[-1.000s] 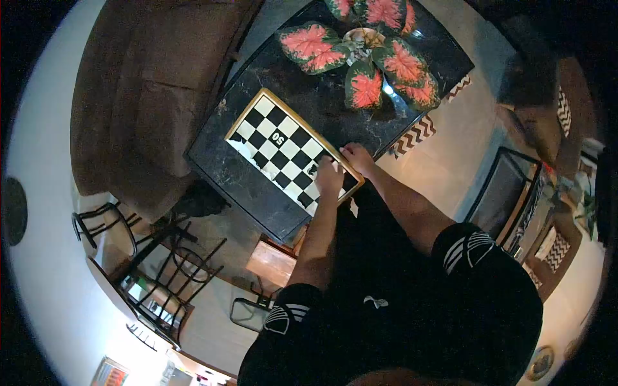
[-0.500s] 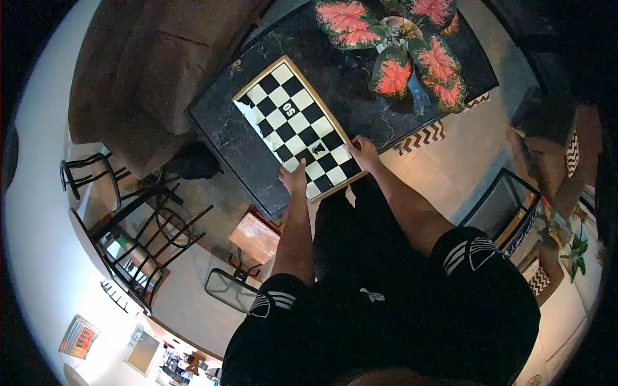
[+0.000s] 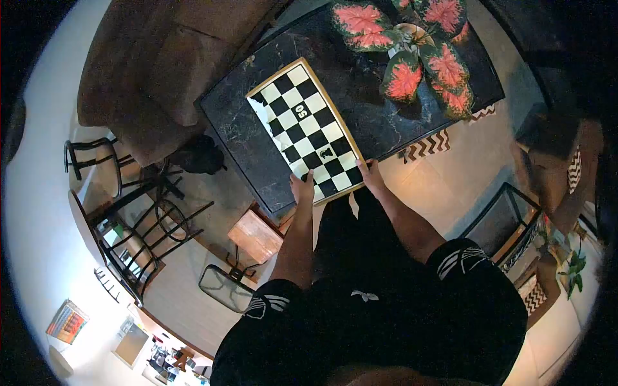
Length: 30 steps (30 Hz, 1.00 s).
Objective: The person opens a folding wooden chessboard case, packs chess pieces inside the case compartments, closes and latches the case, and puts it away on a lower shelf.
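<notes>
A folded chessboard case (image 3: 313,122) with black and white squares and a light wooden rim lies on the dark marbled table, its near end reaching the table's edge by my body. The white surface is torn or peeling along its left edge. A "50" and a knight emblem are printed on it. My left hand (image 3: 302,188) is closed on the left edge near the close end, thumb on top. At the right edge, by the near corner, my right hand (image 3: 371,176) grips the rim. The fingers beneath the board are hidden.
A potted plant (image 3: 404,76) with pink and green leaves stands on the black marbled table (image 3: 225,122). A brown sofa (image 3: 138,71) is beyond on the left. A small wooden stool (image 3: 255,233) and black metal chairs (image 3: 170,222) stand to the left; a black-framed stand (image 3: 499,215) is at right.
Both hands have slid along the board's sides toward its near end, the right one more. The camera view has shifted slightly, and the board looks otherwise unchanged.
</notes>
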{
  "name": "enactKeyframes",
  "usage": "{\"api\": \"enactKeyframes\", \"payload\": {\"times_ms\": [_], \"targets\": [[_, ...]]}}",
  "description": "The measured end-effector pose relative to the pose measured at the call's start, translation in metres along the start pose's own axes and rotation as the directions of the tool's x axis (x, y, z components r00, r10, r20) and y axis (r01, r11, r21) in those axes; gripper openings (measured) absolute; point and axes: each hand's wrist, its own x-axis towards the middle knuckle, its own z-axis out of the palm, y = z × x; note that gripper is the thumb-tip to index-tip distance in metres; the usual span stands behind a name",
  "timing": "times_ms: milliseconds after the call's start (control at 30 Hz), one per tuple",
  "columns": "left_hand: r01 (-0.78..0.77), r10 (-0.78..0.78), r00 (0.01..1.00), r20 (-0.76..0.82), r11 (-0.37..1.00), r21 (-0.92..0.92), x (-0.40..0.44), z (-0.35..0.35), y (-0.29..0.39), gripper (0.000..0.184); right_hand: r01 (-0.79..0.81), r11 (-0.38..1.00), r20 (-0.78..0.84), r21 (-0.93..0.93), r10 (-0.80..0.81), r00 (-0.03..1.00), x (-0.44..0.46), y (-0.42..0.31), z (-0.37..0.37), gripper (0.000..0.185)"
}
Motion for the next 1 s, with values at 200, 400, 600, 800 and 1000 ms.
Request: {"api": "enactKeyframes", "payload": {"times_ms": [200,400,600,800,1000], "targets": [[-0.192,0.213,0.977,-0.032,0.929,0.316,-0.009,-0.015,0.012,0.093,0.011,1.0,0.184,-0.005,-0.01,0.983,-0.026,-0.071,-0.056,0.058],[-0.497,0.509,0.861,0.012,0.835,0.236,-0.055,-0.077,0.073,0.092,0.338,0.911,-0.03,-0.237,-0.354,0.935,-0.061,-0.148,-0.079,0.046],[-0.765,0.81,0.587,-0.006,0.556,0.325,-0.068,-0.155,0.13,0.094,0.465,0.793,-0.012,-0.394,-0.511,0.86,-0.08,-0.186,-0.114,0.05],[-0.907,0.928,0.201,0.314,0.055,0.417,-0.078,-0.215,0.228,0.108,0.636,0.609,0.053,-0.473,-0.701,0.711,-0.129,-0.213,-0.18,0.055],[-0.893,0.924,0.007,0.383,-0.167,0.418,-0.077,-0.223,0.27,0.093,0.684,0.545,0.166,-0.484,-0.711,0.684,-0.172,-0.269,-0.25,0.05]]}}
